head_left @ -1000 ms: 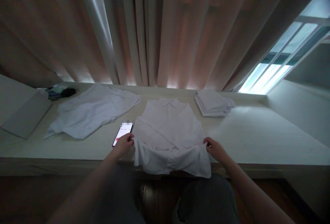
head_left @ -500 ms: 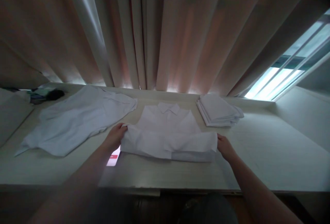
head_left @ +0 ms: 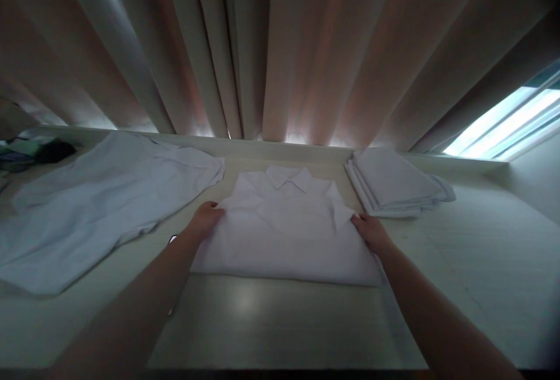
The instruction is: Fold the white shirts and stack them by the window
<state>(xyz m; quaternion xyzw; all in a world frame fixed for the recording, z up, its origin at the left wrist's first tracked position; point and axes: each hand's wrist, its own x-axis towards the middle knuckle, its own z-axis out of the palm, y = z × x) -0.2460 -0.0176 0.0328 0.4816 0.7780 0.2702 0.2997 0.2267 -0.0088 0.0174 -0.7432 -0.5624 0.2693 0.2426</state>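
Lying flat on the pale tabletop point(head_left: 459, 263), the white collared shirt point(head_left: 284, 246) sat centrally between 2 bare hands, its collar toward the curtains point(head_left: 319, 47) and its lower part doubled up into a straight near edge. The left hand point(head_left: 206, 219) held its left side in a narrow pinch; the right hand point(head_left: 371, 232) pinched the opposite side, thumb and fingers close together on the cloth. Just beyond the left forearm, 1 smartphone point(head_left: 172, 239) showed only a corner, the arm hiding most of it. To the right, near the collar, rested 1 stack of folded white cloth point(head_left: 389, 181). To the left, 1 rumpled white garment point(head_left: 100, 205) spread out, with dark and green fabric items point(head_left: 55, 150) beyond it.
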